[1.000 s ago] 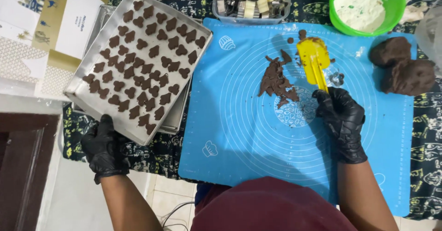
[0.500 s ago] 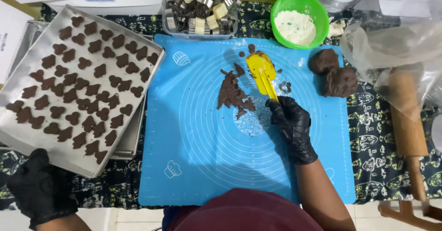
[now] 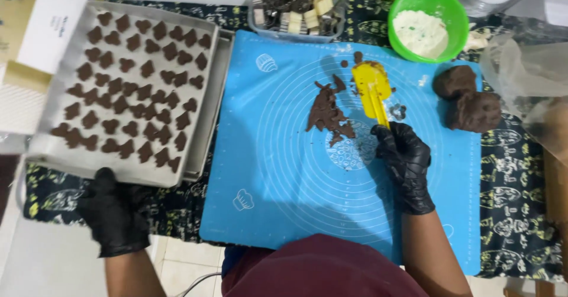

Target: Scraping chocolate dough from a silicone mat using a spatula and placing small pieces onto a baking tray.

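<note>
Both my hands wear black gloves. My left hand grips the near edge of a metal baking tray filled with several small brown cut-out cookies. My right hand holds the handle of a yellow spatula, whose blade rests on a blue silicone baking mat. Left of the blade lies a heap of brown dough scraps. Two brown dough balls sit at the mat's right edge.
A green bowl of white flour stands at the back. A clear container of metal cookie cutters is beside it. Clear plastic wrap lies at the right. White boxes are at the left. A patterned dark cloth covers the table.
The tray has come nearer and turned squarer to the table edge under my left hand. My right hand and the spatula keep their place on the mat. The view has shifted.
</note>
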